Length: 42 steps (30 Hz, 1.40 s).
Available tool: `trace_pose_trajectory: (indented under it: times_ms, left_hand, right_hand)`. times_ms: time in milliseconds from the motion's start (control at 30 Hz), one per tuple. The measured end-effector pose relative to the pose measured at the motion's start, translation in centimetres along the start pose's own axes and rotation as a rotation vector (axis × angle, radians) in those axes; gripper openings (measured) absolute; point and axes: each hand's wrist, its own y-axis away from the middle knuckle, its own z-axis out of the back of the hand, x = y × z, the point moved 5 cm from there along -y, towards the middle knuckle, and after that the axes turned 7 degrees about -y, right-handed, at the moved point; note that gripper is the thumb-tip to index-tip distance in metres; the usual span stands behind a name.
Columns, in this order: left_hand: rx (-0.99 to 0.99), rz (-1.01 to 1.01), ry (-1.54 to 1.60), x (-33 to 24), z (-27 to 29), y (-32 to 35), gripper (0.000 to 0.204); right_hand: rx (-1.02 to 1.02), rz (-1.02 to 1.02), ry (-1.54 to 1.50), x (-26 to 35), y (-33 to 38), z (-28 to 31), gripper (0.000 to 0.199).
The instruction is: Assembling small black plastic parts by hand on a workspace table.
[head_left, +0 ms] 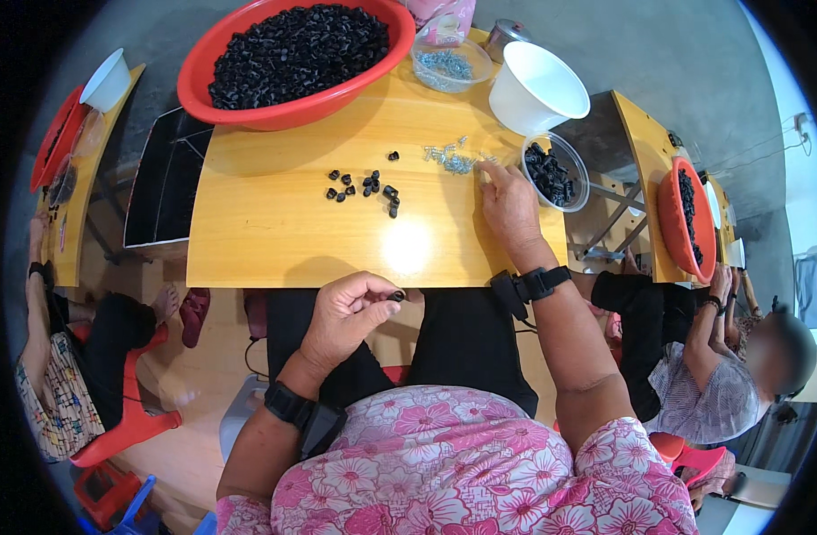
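Note:
My left hand [346,314] is near the table's front edge, with its thumb and index finger closed on a small black plastic part [397,296]. My right hand [512,209] lies at the right side of the table, fingers reaching to the edge of a loose pile of small silvery screws [457,164]. Its fingertips look apart, and nothing shows between them. Beside that hand stands a clear round tub of black parts [549,175]. Several loose black parts [371,185] lie in the middle of the yellow wooden table [275,205].
At the back left, a large red basin [194,94] is heaped with black parts. A clear bowl of screws [448,67] and a white plastic bowl [537,89] stand at the back right. Other people sit at side tables, with another red basin [678,223] to the right.

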Motion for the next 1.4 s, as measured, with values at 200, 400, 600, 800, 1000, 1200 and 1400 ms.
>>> trace_pose_trajectory:
  times_ms: [200,400,600,800,1000,1200,1400]
  left_hand:
    - [-0.018,-0.037,0.012,0.2,-0.1,0.0,0.011]
    - [-0.030,-0.048,0.004,0.4,-0.1,0.1,0.010]
    - [-0.083,-0.056,-0.049,-0.1,-0.3,0.3,0.010]
    - [-0.113,-0.052,-0.025,0.0,-0.5,0.9,0.011]
    - [-0.157,-0.073,-0.029,0.4,-0.4,1.7,0.015]
    - [-0.176,-0.091,-0.040,0.4,-0.4,1.9,0.015]
    - [-0.184,-0.141,-0.151,-0.3,-0.3,2.1,0.014]
  right_hand:
    - [0.034,0.024,0.072,0.1,0.3,0.5,0.013]
    - [0.041,0.041,0.123,-0.3,1.2,0.6,0.006]
    - [0.093,0.066,0.102,1.8,3.1,0.1,0.005]
    - [0.113,0.315,-0.007,4.4,5.2,-0.8,0.005]
    - [0.176,0.476,0.048,7.0,5.7,-0.5,0.005]
    - [0.304,0.062,-0.552,7.0,6.5,-0.7,0.005]
    - [0.611,-0.218,-1.019,9.7,8.3,-1.5,0.009]
